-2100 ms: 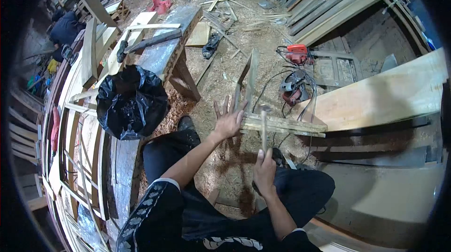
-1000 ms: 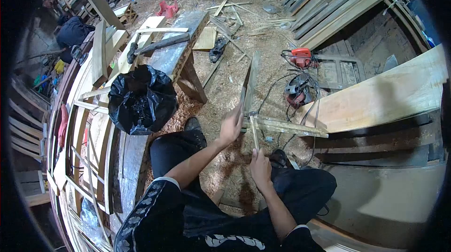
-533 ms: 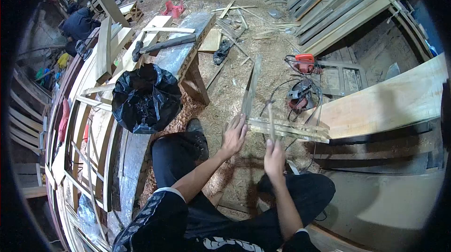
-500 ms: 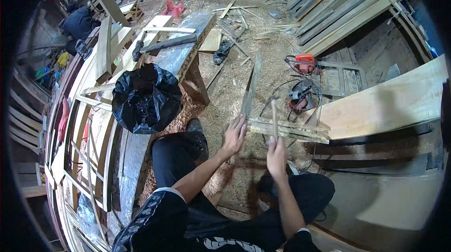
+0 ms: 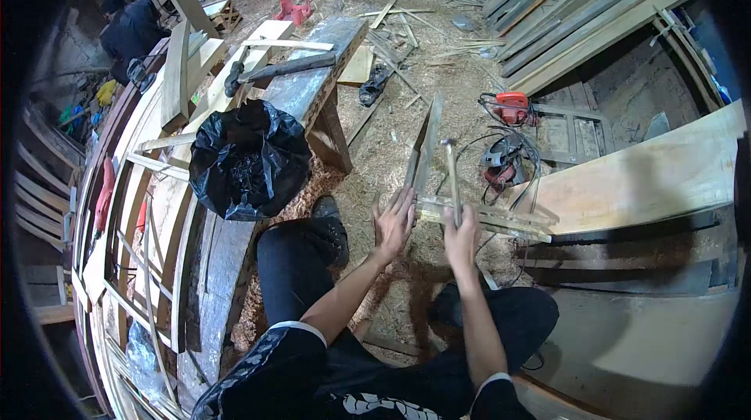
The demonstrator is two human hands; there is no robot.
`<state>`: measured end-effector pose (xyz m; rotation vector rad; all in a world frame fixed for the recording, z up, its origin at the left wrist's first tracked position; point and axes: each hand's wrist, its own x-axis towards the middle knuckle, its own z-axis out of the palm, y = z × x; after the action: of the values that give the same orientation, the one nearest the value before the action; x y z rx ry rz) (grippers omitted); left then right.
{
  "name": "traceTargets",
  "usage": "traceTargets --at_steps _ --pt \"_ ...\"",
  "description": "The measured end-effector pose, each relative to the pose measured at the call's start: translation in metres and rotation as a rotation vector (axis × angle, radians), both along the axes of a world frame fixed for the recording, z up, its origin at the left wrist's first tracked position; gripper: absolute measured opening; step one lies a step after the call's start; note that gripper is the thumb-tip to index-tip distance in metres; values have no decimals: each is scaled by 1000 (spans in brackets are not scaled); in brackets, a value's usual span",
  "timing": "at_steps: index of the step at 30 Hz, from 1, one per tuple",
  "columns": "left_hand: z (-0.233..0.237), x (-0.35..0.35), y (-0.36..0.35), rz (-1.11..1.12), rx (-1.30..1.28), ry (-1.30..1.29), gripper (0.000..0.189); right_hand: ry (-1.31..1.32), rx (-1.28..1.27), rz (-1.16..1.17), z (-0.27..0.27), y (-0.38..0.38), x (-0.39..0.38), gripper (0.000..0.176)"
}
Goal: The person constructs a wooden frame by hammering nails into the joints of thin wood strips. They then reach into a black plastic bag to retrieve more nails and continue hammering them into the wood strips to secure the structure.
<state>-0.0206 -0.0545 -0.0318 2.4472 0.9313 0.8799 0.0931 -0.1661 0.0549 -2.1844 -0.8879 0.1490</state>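
My right hand (image 5: 461, 236) is closed around the wooden handle of a hammer (image 5: 454, 177), whose small metal head points up and away from me. My left hand (image 5: 393, 220) grips the near end of some narrow wooden strips (image 5: 426, 142), fingers lying along them and the thumb on the left side. More thin wooden strips (image 5: 501, 218) run off to the right from that corner, passing below the hammer. Whether a nail sits under my left fingers is hidden.
A black plastic bag of small dark pieces (image 5: 249, 162) sits left on the workbench (image 5: 317, 37). Two corded power tools (image 5: 512, 107) lie right, near a wide plank (image 5: 649, 170). Stacked boards (image 5: 579, 21) stand behind; shavings cover the floor. Another person (image 5: 133, 33) is at far left.
The hammer has tilted left, its head a little higher and nearer the strips. My left hand stays at the corner, barely shifted. The whole view has moved slightly.
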Motion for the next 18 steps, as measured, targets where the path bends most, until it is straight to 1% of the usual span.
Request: traceTargets --at_steps 1,3,4,6,7,9,10,11,12,13,14,18 --pt "0 -1 0 6 -6 18 45 1 7 -6 -7 9 17 38" --pt "-2 -2 3 11 -3 34 45 209 -23 70 -10 24 43 37" --pt "-3 -3 4 1 -14 24 45 206 -18 71 -7 27 50 37" --pt "-3 -3 6 -4 -13 -14 44 263 -178 139 -2 32 62 37" --pt "-2 -4 7 1 -13 -17 44 261 -178 144 -3 35 65 37" --pt "-3 -3 6 -1 -45 -12 43 200 -263 188 -10 38 70 40" --pt "-4 -1 6 -1 -45 -9 43 195 -255 183 -14 40 73 46" --pt "-5 0 6 -23 -88 -77 44 201 -253 184 -19 42 76 46" --pt "-5 -1 5 -45 -133 -139 44 141 -289 159 -16 45 75 50" --pt "-6 -3 4 -48 -137 -124 44 83 -328 131 -15 46 73 55" --pt "-6 -2 4 -39 -130 -130 43 67 -366 159 -11 45 72 60" --pt "-5 2 4 -57 -172 -154 44 54 -434 131 6 43 59 61"
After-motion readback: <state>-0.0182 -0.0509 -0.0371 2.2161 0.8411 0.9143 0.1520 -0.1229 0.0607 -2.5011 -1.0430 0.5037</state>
